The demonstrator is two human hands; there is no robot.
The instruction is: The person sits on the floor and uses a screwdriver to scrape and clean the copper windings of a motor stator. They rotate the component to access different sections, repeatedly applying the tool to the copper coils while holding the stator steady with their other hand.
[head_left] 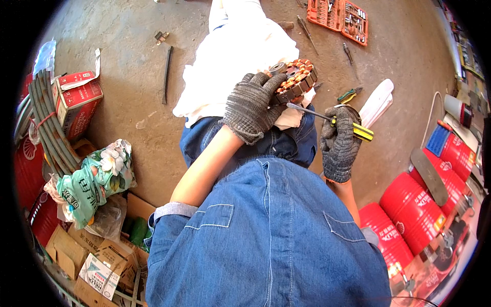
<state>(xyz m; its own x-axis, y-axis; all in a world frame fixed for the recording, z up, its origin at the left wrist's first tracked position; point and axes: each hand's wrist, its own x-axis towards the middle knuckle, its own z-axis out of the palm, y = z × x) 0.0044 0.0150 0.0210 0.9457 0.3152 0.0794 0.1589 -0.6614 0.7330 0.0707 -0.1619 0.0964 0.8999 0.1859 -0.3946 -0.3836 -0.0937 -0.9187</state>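
Note:
Dark grey knitted gloves cover both hands. My left hand [253,106] grips a ring-shaped motor stator [300,79] with orange copper windings and a dark metal rim, above my lap. A pale cloth [290,118] hangs just below it. In my right hand [337,138] is a screwdriver [362,132] with a yellow and black handle, its shaft pointing left toward the stator; the tip looks near the stator's lower edge, and I cannot tell whether it touches. Part of a round metal rim [353,108] shows at the right glove, mostly hidden.
On the concrete floor lie pliers [350,95], a long screwdriver [307,34], a dark flat bar [166,74] and an open orange socket set [337,20]. Boxes [79,102] and coiled hose [48,120] crowd the left. Red drums [413,211] stand at the right.

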